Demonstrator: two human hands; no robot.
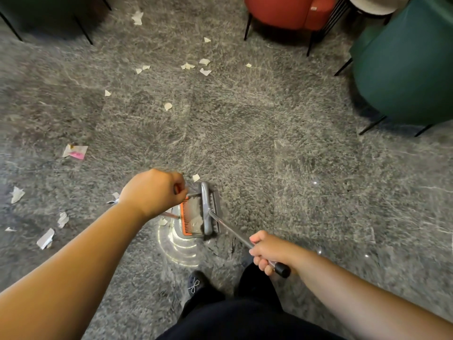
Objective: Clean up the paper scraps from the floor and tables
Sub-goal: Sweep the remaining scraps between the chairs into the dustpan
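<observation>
Your right hand [266, 251] grips the metal broom handle [232, 231], fingers curled round it; your left hand [153, 191], fingers curled, holds the grey dustpan with orange comb [193, 217]. Keep the pan's lip flat on the grey marbled floor [269, 143]. Sweep the nearest white paper scraps [196, 177] in first, then the far ones.

grey marbled floor [245, 119], red chair [289, 11], green chair [404, 69]
</observation>
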